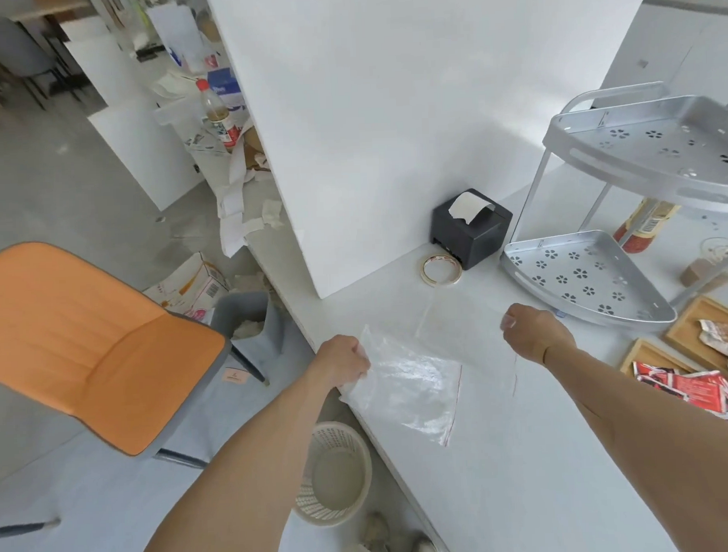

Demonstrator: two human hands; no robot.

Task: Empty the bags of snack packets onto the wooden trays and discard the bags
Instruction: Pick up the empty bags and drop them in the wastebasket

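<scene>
Two empty clear plastic bags with red zip strips lie on the white table. My left hand (344, 359) grips the nearer crumpled bag (411, 392) by its left edge at the table's border. My right hand (533, 332) is closed on a corner of the second, flat bag (476, 346), which is hard to make out against the table. At the right edge stand two wooden trays: the near tray (645, 354) carries red snack packets (696, 392), the far tray (694, 318) carries pale packets (723, 337).
A white mesh waste basket (334, 475) stands on the floor below the table edge. A grey bin (248, 317) and an orange chair (88, 339) are at left. On the table: a metal corner rack (593, 280), a black printer (470, 226), a tape roll (440, 270).
</scene>
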